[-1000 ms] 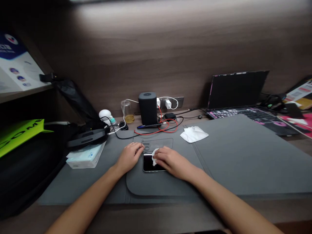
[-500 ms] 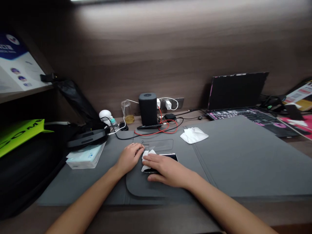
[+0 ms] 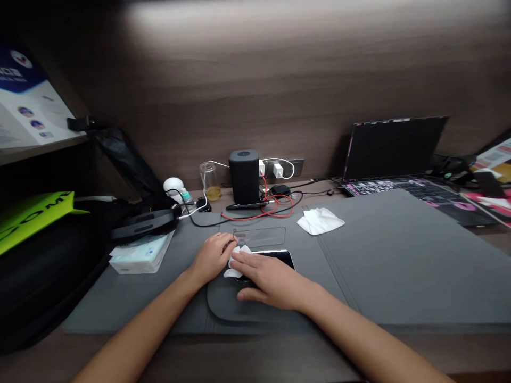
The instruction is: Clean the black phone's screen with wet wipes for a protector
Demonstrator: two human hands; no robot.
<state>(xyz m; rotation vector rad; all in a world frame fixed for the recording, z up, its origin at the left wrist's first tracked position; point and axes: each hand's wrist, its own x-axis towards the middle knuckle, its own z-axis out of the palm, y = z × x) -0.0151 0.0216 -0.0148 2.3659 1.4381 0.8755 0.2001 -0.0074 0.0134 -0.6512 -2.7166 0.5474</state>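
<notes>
Head view: a brown wood-grain tabletop (image 3: pixel 223 356) carries a broad grey mat (image 3: pixel 407 266) whose right side gives sideways room; its near edge stops short of the tabletop's. The right hand (image 3: pixel 271 276) lies flat, thumb spread; the left hand (image 3: pixel 215 255) curls just left, perhaps for steadying, its grip unclear. Beneath the right is a black-screened, silver-edged phone (image 3: pixel 284 257), lengthwise left to right. Just far of it lies a clear rectangular sheet (image 3: pixel 263 236). A crumpled white tissue (image 3: pixel 232 273) sits under the right fingers at the phone's left end.

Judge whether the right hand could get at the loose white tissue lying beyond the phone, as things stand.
Probably yes. The right hand is occupied, lying over a crumpled white wipe and the phone, but nothing standing on the mat seems to block its way to the loose white tissue.
</notes>
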